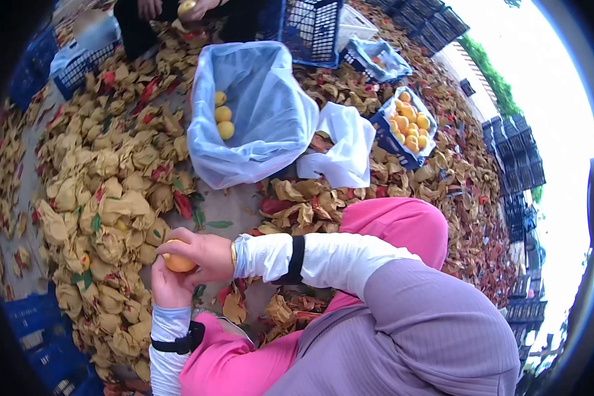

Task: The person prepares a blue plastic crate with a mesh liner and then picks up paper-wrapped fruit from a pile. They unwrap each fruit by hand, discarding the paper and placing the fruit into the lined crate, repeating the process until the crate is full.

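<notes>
An orange-yellow round fruit (179, 261) is held between my two hands, above the edge of a heap of tan paper bags (115, 218). My right hand (208, 254) curls over its top and right side with bent fingers. From below and the left, my left hand (168, 285) grips the same fruit, and its fingertips are partly hidden. Beyond my hands stands a crate lined with a translucent bluish plastic bag (257, 125). Several yellow fruits (224, 122) lie inside along its left side.
A white plastic bag (350, 148) lies beside the lined crate. Farther right is a blue crate (395, 150) of orange fruits (410, 124). Another person's hand (198, 8) holds a fruit at the top. Blue crates (39, 317) stand at lower left, with dark stacked crates (515, 155) at far right.
</notes>
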`<action>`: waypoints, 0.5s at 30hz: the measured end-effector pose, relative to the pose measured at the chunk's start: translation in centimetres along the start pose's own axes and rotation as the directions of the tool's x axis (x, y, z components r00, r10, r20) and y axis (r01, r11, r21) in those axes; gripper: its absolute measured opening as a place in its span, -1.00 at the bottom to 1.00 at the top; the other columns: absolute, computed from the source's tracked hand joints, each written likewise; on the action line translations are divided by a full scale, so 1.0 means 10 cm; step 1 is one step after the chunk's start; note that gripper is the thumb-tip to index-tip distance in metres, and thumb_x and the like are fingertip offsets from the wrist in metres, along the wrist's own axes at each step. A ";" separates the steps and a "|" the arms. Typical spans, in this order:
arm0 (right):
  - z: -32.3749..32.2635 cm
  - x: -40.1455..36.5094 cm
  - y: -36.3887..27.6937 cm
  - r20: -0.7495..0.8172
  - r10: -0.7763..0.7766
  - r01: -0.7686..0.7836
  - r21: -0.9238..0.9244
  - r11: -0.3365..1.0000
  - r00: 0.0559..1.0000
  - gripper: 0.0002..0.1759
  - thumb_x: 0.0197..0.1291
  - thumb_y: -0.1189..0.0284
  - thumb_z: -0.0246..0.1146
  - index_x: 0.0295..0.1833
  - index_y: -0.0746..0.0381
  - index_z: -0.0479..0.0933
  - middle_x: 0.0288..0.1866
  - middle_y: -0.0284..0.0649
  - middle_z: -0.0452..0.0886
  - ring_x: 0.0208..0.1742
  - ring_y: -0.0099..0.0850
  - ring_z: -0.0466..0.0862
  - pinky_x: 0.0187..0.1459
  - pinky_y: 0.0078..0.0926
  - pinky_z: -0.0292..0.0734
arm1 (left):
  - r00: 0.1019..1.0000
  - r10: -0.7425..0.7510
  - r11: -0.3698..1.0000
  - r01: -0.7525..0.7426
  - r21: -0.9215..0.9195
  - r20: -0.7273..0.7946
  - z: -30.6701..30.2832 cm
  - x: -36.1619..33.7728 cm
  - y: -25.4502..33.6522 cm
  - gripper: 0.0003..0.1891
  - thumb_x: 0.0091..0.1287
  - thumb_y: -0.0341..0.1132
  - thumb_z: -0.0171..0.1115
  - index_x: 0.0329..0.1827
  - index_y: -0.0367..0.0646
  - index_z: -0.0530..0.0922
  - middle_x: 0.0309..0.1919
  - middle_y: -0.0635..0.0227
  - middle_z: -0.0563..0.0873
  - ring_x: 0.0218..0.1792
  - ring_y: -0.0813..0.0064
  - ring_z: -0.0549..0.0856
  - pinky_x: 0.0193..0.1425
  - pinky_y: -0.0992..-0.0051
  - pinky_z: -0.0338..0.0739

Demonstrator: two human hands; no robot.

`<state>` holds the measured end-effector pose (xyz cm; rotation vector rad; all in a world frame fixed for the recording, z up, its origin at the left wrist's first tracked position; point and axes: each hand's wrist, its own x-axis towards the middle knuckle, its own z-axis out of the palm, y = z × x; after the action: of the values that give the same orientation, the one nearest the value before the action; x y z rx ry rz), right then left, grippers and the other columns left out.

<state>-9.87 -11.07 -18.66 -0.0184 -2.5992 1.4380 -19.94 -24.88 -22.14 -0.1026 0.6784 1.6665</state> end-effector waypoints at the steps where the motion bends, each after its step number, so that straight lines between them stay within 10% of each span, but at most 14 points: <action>1: -0.14 -0.01 0.00 -0.045 0.007 -0.008 -0.036 0.999 0.999 -0.22 -0.25 0.29 0.42 0.16 0.17 0.25 0.05 -0.02 0.37 -0.01 -0.04 0.50 -0.01 -0.25 0.46 | 0.998 -0.038 0.999 0.036 0.039 0.052 0.24 -0.01 -0.02 -0.50 0.33 -0.05 -0.12 0.30 0.00 0.17 0.16 0.20 0.39 0.10 0.16 0.50 -0.03 0.30 0.57; 5: -0.92 -0.27 0.11 -0.099 0.003 -0.010 -0.075 0.997 0.995 -0.39 -0.18 0.24 0.37 0.00 0.19 0.29 -0.19 -0.07 0.50 -0.13 -0.08 0.55 -0.13 -0.26 0.48 | 0.970 -0.179 0.816 0.053 0.576 0.165 0.70 -0.09 0.00 -0.39 0.36 0.05 -0.19 0.38 -0.07 0.04 0.25 0.28 0.30 0.08 0.24 0.52 -0.07 0.40 0.54; 11: -2.71 -1.44 0.08 -0.139 0.322 -0.350 -0.430 0.832 0.937 -0.40 -0.16 0.14 0.36 0.00 0.17 0.37 -0.19 -0.09 0.57 -0.14 -0.14 0.59 -0.11 -0.33 0.48 | 0.975 -0.206 0.608 0.061 0.792 0.083 1.16 -0.39 0.26 -0.42 0.35 -0.01 -0.05 0.32 -0.16 0.14 0.20 0.24 0.33 0.03 0.35 0.52 -0.05 0.48 0.48; 12: -2.96 -1.68 0.06 -0.188 0.474 -0.509 -0.273 0.816 0.860 -0.39 -0.17 0.13 0.37 0.00 0.17 0.38 -0.19 -0.11 0.57 -0.15 -0.20 0.59 -0.10 -0.36 0.47 | 0.978 -0.196 0.548 0.052 0.835 0.068 1.26 -0.47 0.29 -0.43 0.35 -0.01 -0.04 0.30 -0.16 0.17 0.19 0.24 0.34 0.02 0.37 0.52 -0.05 0.50 0.47; 13: -3.20 -1.97 0.26 -0.321 0.314 -0.427 -0.391 0.815 0.893 -0.32 -0.20 0.09 0.38 0.05 0.18 0.36 -0.27 -0.12 0.57 -0.34 -0.33 0.62 -0.30 -0.45 0.55 | 0.987 -0.161 0.494 0.056 0.868 0.028 1.45 -0.57 0.27 -0.46 0.35 -0.04 -0.02 0.27 -0.18 0.21 0.16 0.25 0.37 0.01 0.42 0.52 -0.04 0.55 0.44; 15: -3.48 -2.45 0.22 -0.454 0.603 -0.615 0.141 0.776 0.656 -0.33 -0.18 0.13 0.41 0.05 0.17 0.35 -0.26 -0.22 0.56 -0.42 -0.50 0.60 -0.49 -0.63 0.54 | 0.980 -0.189 0.356 0.005 0.934 0.067 1.73 -0.69 0.19 -0.47 0.34 -0.06 0.01 0.26 -0.19 0.22 0.14 0.25 0.39 0.01 0.44 0.52 -0.04 0.56 0.43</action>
<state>19.49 17.04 -5.91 -1.2103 -2.2559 1.3217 -14.88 -22.64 -4.20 0.8238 1.3849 0.9141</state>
